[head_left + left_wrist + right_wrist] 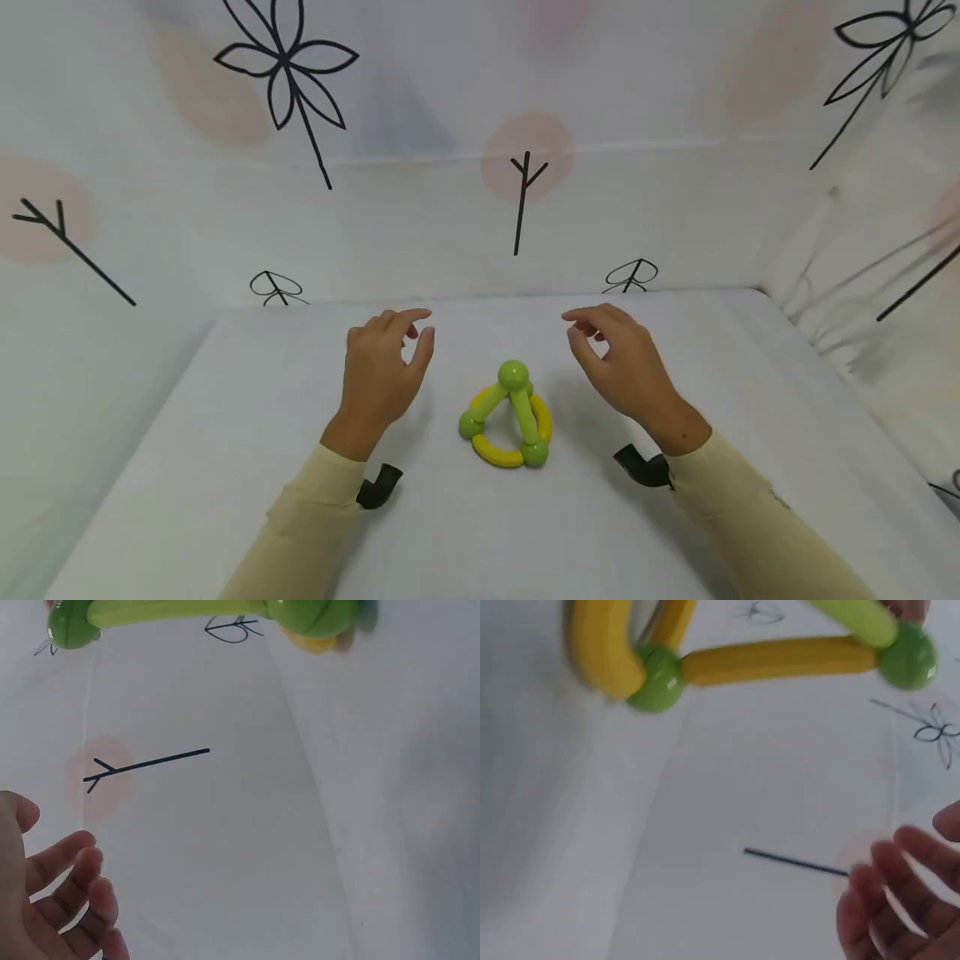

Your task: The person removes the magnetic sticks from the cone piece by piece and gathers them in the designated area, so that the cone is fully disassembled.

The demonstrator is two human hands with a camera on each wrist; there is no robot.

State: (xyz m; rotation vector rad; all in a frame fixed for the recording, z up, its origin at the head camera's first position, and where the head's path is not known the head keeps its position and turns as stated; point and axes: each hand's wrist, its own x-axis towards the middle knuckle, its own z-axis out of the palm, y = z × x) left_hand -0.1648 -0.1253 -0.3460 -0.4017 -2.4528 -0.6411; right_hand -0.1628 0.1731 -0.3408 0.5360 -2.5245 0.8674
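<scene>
A small pyramid-shaped frame (513,375) of green balls, straight green rods and curved yellow rods stands on the white table, between my hands. To its left my left hand (382,367) hovers with loosely bent fingers and holds nothing. On the other side my right hand (618,362) is held in a similar way, thumb and forefinger apart. Neither hand touches the frame. In the left wrist view a light green rod (180,609) between two green balls crosses the top edge. The right wrist view has a yellow rod (780,661) joining two green balls (906,656).
The white tabletop (480,533) runs back to a white cloth wall (420,225) printed with black plant drawings and pale pink spots. More cloth hangs along the left and right sides. A dark curved piece (645,467) sticks out at each sleeve cuff.
</scene>
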